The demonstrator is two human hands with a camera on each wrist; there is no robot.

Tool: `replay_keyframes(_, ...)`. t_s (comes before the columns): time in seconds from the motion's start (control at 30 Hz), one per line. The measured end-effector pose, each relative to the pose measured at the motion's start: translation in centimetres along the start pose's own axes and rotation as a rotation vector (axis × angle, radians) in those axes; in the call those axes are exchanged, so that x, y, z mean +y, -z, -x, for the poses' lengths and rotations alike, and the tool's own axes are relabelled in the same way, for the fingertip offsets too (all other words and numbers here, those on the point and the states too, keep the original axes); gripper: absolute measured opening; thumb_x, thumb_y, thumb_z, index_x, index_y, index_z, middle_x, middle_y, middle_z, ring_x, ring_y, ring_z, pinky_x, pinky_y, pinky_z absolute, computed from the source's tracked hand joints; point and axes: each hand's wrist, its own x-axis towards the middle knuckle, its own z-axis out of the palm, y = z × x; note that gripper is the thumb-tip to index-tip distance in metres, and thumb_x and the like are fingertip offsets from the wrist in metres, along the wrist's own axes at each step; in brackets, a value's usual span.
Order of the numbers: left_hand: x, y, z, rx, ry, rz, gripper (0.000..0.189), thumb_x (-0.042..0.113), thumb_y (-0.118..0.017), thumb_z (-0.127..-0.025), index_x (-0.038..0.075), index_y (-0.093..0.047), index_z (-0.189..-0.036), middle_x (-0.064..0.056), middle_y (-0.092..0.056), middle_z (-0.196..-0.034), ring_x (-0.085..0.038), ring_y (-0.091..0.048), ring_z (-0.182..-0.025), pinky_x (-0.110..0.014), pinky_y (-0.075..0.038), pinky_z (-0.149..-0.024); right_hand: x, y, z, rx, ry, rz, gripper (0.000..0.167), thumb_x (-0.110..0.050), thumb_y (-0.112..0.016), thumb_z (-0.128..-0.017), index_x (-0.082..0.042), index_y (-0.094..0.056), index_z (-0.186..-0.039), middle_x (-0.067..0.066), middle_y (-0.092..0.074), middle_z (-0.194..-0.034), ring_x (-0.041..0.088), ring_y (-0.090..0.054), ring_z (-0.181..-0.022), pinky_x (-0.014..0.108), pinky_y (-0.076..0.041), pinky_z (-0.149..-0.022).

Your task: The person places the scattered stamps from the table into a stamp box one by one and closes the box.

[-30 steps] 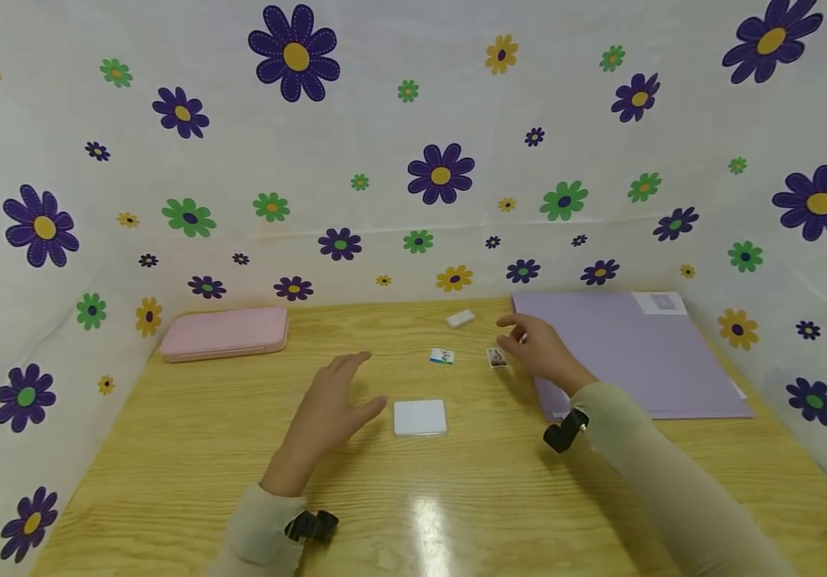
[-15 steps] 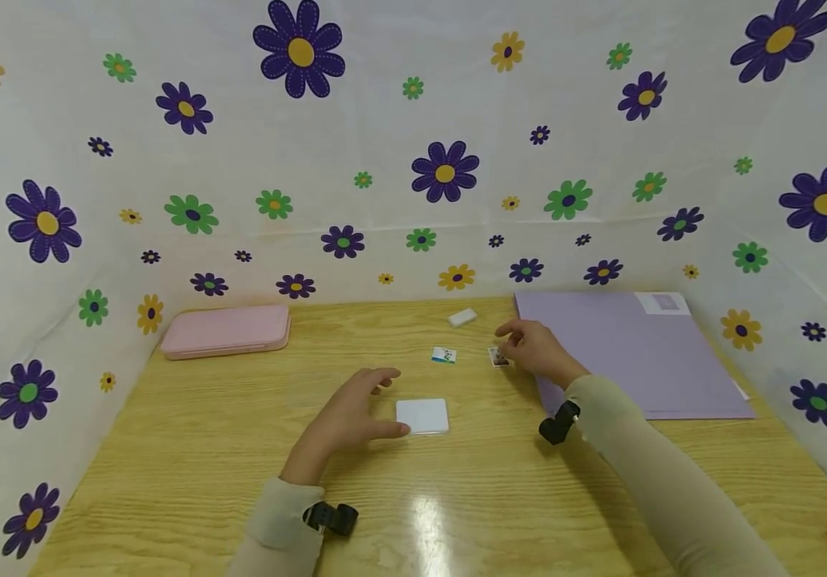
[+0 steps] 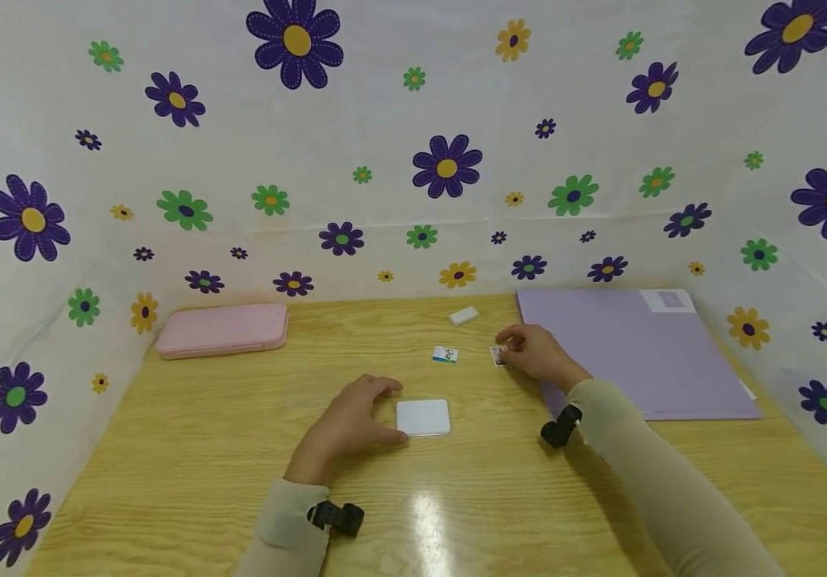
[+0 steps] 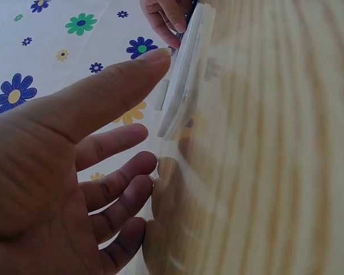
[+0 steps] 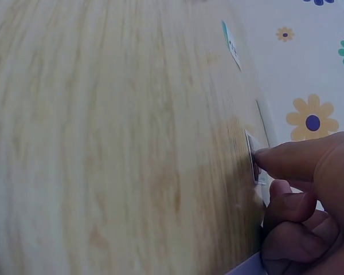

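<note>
On the table, a flat white rectangular case with rounded corners lies beside my left hand. The left thumb tip is right at the case's near left corner, and the other fingers reach forward, spread apart from the thumb. In the left wrist view the case shows edge-on beyond the thumb. My right hand is at a small photo card with a white border. The right wrist view shows a thumb tip touching this photo card, which lies flat, while the other fingers bend beneath.
A small blue-and-white printed card lies left of the photo card, with a small white block behind. A lilac folder lies at right, a pink zipped case at back left. Faint clear sheet lies beside the left hand.
My left hand has moved right, bringing its thumb to the white case's corner. My right hand has come down a little onto the photo card.
</note>
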Motion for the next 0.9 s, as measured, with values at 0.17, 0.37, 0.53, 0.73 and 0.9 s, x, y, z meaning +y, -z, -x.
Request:
replay_keyframes(0.17,0.11,0.25,0.16,-0.018,-0.006,-0.047,0.065,0.038,-0.090,-0.071,0.019,-0.063,-0.126,-0.003,-0.055,-0.126,-0.027,-0.050,-0.117,-0.048,-0.039,-0.099,0.30,-0.02,-0.03,0.020,0.008,0.022,0.025,-0.010,-0.069,-0.092,-0.002,-0.066,-0.115,0.008,-0.059,-0.090,0.023,-0.051,-0.083,0.036,-0.042,-0.074)
replay_keyframes(0.37,0.07,0.26,0.38,-0.021,-0.013,-0.077,0.062,0.038,-0.089,-0.072,0.018,-0.064,-0.124,-0.004,-0.055,-0.126,-0.029,-0.049,-0.117,-0.051,-0.038,-0.097,0.21,0.08,-0.23,0.010,0.012,0.026,0.020,-0.011,-0.069,-0.091,-0.002,-0.065,-0.109,0.008,-0.057,-0.086,0.023,-0.051,-0.079,0.036,-0.042,-0.071)
replay_keyframes(0.53,0.03,0.01,0.37,-0.011,-0.007,-0.099,0.060,0.037,-0.088,-0.072,0.019,-0.064,-0.124,-0.004,-0.055,-0.126,-0.030,-0.049,-0.117,-0.052,-0.037,-0.097,0.01,0.03,-0.25,0.009,0.011,0.018,0.017,-0.010,-0.068,-0.091,-0.001,-0.064,-0.105,0.008,-0.057,-0.085,0.022,-0.050,-0.078,0.034,-0.042,-0.069)
replay_keyframes(0.73,0.06,-0.21,0.19,-0.009,-0.021,-0.113,0.059,0.036,-0.088,-0.074,0.018,-0.064,-0.125,-0.004,-0.055,-0.126,-0.031,-0.049,-0.117,-0.053,-0.037,-0.096,0.16,-0.24,-0.08,0.088,0.009,0.000,0.007,-0.005,-0.066,-0.092,-0.001,-0.066,-0.097,0.010,-0.062,-0.087,0.023,-0.053,-0.079,0.033,-0.045,-0.067)
replay_keyframes(0.9,0.15,-0.14,0.19,-0.002,-0.025,-0.131,0.059,0.035,-0.088,-0.073,0.017,-0.064,-0.124,-0.005,-0.056,-0.126,-0.032,-0.049,-0.117,-0.054,-0.038,-0.096,0.01,-0.21,0.02,0.102,0.021,-0.010,0.006,-0.005,-0.065,-0.093,-0.001,-0.066,-0.097,0.010,-0.061,-0.087,0.022,-0.052,-0.077,0.033,-0.045,-0.066)
